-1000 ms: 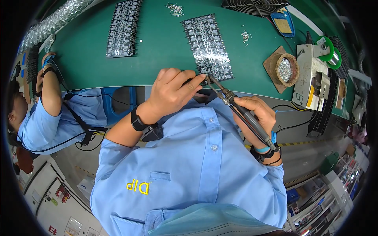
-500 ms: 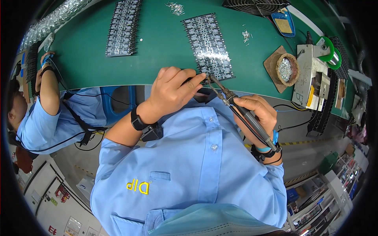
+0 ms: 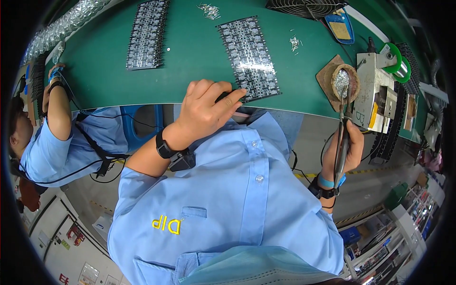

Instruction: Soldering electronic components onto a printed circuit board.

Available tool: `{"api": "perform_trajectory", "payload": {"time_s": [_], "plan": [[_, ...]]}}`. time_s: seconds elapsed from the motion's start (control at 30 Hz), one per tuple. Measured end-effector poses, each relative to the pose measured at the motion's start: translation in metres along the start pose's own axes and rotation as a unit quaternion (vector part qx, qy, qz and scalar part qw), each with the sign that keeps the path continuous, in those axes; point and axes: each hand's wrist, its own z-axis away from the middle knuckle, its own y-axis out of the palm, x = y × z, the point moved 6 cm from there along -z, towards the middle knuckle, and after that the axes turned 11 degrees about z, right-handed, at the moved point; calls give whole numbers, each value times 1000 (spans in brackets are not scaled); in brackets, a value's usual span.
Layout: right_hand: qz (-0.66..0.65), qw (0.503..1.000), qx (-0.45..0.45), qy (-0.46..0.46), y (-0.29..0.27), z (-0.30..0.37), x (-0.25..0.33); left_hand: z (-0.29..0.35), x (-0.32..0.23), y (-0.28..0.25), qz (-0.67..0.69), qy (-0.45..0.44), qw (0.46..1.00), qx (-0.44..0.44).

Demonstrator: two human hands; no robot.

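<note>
My right hand [image 3: 350, 148] is closed round a soldering iron [image 3: 345, 130], a dark handle with a thin tube alongside. Its tip end is in a round brown bowl [image 3: 354, 78] of silvery bits, standing on a brown square board [image 3: 327, 85]. My left hand [image 3: 209, 107] has its fingers bent at the near left corner of a dark circuit board panel [image 3: 247, 52], which lies near the table's front edge. The fingertips meet at that corner; the thumb is mostly hidden.
On the green table [image 3: 194, 61] lies a second board panel [image 3: 146, 35]. Two piles of small metal parts [image 3: 209, 11] lie behind. A solder spool [image 3: 403, 69] sits on a metal unit [image 3: 373, 90] at right. A fan grille, a blue sponge tray [image 3: 340, 29] and a co-worker's arm [image 3: 61, 107] are also there.
My right hand has carried the soldering iron from the panel's near edge rightward to the bowl. The left hand has stayed at the panel's corner.
</note>
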Motion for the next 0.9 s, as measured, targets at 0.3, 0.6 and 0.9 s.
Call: {"api": "perform_trajectory", "payload": {"time_s": [0.3,0.6,0.9], "plan": [[-268,947,177,8,29,-12,48,-6,-2,-6,-31,27,999,7],[-270,926,258,-63,65,-15,79,-7,5,-4,-24,-10,1000,-5],[-261,924,248,-131,67,-24,86,-6,6,-2,-23,-7,1000,-6]]}}
